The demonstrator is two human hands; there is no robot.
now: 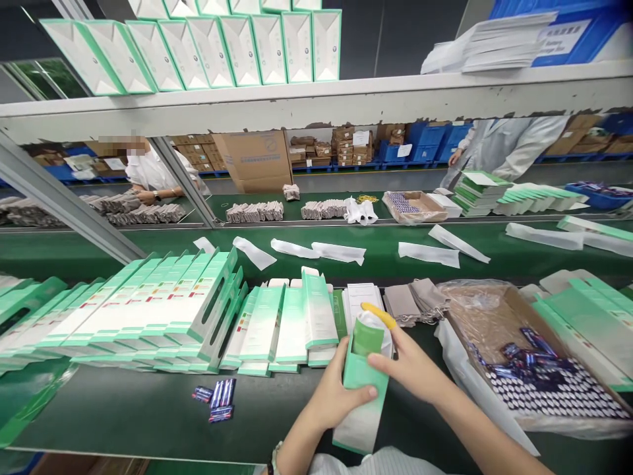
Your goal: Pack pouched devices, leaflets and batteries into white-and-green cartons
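Observation:
My left hand [339, 396] is wrapped round the lower side of a green and white carton [364, 406], which stands tilted near my body. At the carton's open top, my right hand [403, 353] presses a green booklet [368, 335] and a white wrapped item [376, 319] with its thumb; a yellow cover is on one fingertip. The booklet and wrapped item are partly inside the carton. Beyond the hands lie white leaflets [363, 297] and grey pouches [420, 298]. Several blue batteries [222, 394] lie on the dark green table [148, 409] to the left.
Stacked cartons [148, 297] line the left side. A cardboard tray [459, 316] of batteries is at the right, beside more cartons [588, 323]. White sleeves [339, 253] lie on the belt behind. A shelf [376, 105] spans above. Two people stand across the line.

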